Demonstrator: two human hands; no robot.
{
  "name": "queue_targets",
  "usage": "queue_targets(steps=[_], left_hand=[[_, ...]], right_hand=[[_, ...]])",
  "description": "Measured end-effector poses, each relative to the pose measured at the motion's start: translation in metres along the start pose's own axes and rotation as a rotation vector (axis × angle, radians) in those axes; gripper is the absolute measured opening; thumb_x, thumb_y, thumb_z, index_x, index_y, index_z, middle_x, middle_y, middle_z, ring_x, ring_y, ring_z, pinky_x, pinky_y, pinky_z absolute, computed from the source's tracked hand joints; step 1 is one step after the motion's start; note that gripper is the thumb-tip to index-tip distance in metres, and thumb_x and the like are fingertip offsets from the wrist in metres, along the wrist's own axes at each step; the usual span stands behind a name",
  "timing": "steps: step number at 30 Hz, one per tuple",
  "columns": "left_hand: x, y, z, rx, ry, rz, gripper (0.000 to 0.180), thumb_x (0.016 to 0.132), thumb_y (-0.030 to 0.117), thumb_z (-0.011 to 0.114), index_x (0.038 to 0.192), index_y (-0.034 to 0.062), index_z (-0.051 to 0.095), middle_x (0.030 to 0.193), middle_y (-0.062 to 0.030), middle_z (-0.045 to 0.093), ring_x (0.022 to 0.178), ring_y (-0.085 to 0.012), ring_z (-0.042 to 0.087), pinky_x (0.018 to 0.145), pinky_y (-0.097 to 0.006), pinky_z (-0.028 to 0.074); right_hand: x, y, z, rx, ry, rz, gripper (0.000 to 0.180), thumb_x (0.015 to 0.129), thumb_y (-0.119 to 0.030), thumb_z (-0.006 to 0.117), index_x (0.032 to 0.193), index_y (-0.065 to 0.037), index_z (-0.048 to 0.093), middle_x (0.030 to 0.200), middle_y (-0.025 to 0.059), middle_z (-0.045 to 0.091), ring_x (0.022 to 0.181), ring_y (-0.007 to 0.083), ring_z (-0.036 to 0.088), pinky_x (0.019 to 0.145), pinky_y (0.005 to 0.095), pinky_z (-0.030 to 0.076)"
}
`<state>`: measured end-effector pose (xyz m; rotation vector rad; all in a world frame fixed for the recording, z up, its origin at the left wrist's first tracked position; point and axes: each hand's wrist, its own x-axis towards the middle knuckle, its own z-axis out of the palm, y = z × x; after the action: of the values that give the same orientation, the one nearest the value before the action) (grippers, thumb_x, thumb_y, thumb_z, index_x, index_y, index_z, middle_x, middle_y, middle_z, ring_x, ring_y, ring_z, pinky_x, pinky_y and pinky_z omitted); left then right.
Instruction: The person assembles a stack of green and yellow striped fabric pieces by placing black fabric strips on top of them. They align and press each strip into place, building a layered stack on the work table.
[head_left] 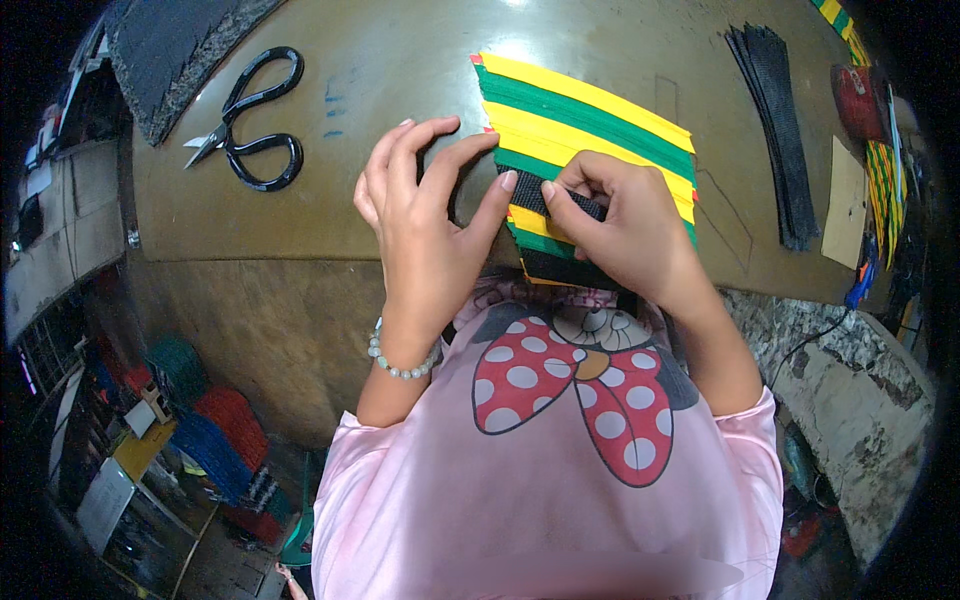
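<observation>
A stack of yellow and green striped strips [585,112] lies at the table's near edge in front of me. Across its lower part runs a short black woven webbing strap [522,190]. My right hand [632,222] pinches this strap between thumb and bent fingers, which hide its right part. At the left edge of the stripes, my left hand [425,195] has its fingers spread. Its index fingertip meets the striped edge, and its thumb tip touches the strap's left end. More black material [560,268] shows below the stripes, partly hidden by the right hand.
Black-handled scissors [262,120] lie at the left on the brown table [400,70]. A bundle of black straps [775,130] and a tan card piece [845,205] are at the right. Dark fabric [180,50] covers the far left corner. More striped strips [885,195] hang at the right rim.
</observation>
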<state>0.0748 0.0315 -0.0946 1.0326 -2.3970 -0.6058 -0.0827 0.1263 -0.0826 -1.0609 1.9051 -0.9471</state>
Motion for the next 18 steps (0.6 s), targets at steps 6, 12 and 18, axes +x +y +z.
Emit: queue_targets(steps=[6, 12, 18], left_hand=[[0.0, 0.0, 0.003, 0.042, 0.016, 0.006, 0.034, 0.077, 0.022, 0.079, 0.11, 0.0202, 0.07, 0.125, -0.0015, 0.056, 0.128, -0.029, 0.043, 0.106, -0.048, 0.026], [0.004, 0.004, 0.001, 0.028, -0.019, -0.015, 0.031, 0.077, 0.021, 0.078, 0.107, 0.022, 0.071, 0.126, 0.0, 0.057, 0.129, -0.0301, 0.04, 0.107, -0.048, 0.023], [0.007, 0.003, 0.001, 0.023, -0.088, 0.127, 0.023, 0.076, 0.013, 0.074, 0.092, 0.029, 0.078, 0.131, 0.0017, 0.058, 0.131, -0.033, 0.038, 0.107, -0.052, 0.018]], right_hand=[[0.002, -0.002, -0.002, -0.038, -0.01, -0.023, 0.022, 0.085, -0.019, 0.067, 0.076, 0.001, 0.064, 0.063, 0.0194, 0.062, 0.055, 0.0354, 0.062, 0.053, 0.0412, 0.047], [-0.02, -0.018, -0.019, -0.291, 0.074, -0.074, 0.022, 0.088, -0.02, 0.069, 0.083, 0.001, 0.065, 0.065, 0.0174, 0.063, 0.055, 0.0281, 0.062, 0.053, 0.0358, 0.046], [-0.043, -0.004, -0.045, -0.208, 0.035, 0.152, 0.023, 0.091, -0.018, 0.07, 0.084, 0.003, 0.065, 0.061, 0.0114, 0.06, 0.052, 0.0151, 0.056, 0.052, 0.0294, 0.042]])
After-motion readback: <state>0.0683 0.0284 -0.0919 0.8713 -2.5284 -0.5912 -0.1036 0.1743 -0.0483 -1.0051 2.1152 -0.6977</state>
